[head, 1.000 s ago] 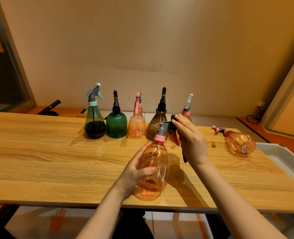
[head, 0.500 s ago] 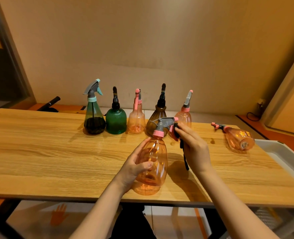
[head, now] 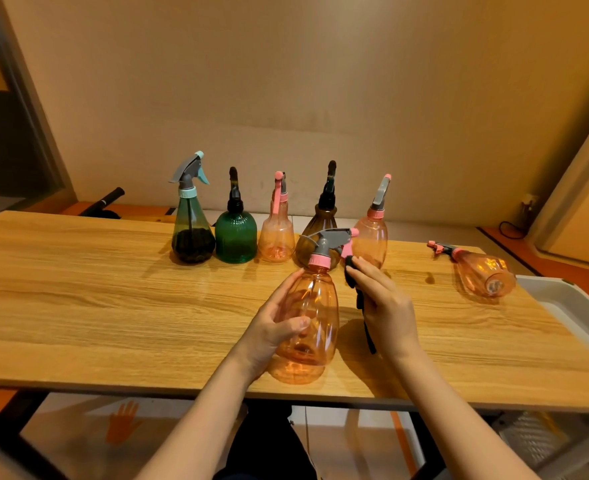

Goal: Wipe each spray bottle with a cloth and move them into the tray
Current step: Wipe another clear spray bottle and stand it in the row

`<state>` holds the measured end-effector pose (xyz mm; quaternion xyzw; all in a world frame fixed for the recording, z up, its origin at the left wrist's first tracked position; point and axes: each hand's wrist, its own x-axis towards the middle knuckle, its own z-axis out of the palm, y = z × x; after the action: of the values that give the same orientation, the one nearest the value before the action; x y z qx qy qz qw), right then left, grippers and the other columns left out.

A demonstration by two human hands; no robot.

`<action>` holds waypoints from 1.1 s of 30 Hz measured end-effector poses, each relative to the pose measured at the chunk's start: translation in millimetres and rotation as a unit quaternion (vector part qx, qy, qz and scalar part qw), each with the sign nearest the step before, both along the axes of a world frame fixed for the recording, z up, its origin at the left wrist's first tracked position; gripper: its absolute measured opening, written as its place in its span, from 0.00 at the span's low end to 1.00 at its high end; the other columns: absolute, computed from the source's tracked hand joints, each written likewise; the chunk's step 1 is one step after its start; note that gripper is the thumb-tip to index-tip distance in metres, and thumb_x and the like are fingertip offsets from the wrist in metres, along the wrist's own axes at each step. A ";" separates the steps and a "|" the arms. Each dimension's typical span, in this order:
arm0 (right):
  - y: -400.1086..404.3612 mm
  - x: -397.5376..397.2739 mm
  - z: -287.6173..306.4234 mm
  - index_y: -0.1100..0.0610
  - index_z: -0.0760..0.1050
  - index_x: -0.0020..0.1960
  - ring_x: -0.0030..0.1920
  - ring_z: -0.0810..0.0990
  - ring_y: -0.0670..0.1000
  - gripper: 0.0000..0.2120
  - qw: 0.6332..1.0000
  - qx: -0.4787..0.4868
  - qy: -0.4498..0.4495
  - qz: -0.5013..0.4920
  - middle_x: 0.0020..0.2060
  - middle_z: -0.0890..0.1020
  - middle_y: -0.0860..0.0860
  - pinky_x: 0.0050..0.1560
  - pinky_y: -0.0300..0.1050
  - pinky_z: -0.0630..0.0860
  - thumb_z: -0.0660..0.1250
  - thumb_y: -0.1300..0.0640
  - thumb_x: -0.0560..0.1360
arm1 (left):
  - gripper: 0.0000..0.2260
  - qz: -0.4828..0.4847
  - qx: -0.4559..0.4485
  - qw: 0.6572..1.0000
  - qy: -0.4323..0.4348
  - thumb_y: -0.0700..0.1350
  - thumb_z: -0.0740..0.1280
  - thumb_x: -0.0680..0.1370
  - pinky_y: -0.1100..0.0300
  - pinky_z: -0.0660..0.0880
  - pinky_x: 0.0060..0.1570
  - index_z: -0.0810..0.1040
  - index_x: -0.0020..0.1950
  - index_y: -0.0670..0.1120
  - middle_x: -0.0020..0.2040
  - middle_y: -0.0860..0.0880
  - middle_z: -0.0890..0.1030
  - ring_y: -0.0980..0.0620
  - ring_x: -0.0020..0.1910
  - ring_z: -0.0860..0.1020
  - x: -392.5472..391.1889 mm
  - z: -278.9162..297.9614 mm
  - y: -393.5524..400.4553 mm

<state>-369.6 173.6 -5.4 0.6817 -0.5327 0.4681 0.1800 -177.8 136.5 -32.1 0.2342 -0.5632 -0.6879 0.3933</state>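
Wooden table is carrying spray bottles below a tan wall.
Left hand is gripping the upright orange bottle near the front edge; right hand is pinching a dark cloth at its trigger. Five bottles are standing at twelve o'clock, one is lying at two o'clock beside the white tray.

There is only one view, from a camera on the person's head. It looks forward and down over the wooden table, from its near edge toward the back wall. The hands are close below the lens, and the wide angle bends the table edges.
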 end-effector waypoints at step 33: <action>4.8 25.3 20.0 0.62 0.77 0.59 0.62 0.74 0.50 0.15 0.995 -0.034 0.008 0.090 0.60 0.77 0.54 0.64 0.41 0.70 0.63 0.64 0.73 | 0.45 0.140 -0.151 0.954 -0.216 0.57 0.74 0.62 0.68 0.69 0.57 0.59 0.75 0.52 0.68 0.53 0.66 0.55 0.67 0.67 -7.5 19.2 7.6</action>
<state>-344.3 178.4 14.6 0.7237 -0.4514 0.4953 0.1646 -185.4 144.1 -12.9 0.3917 -0.6937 -0.4657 0.3854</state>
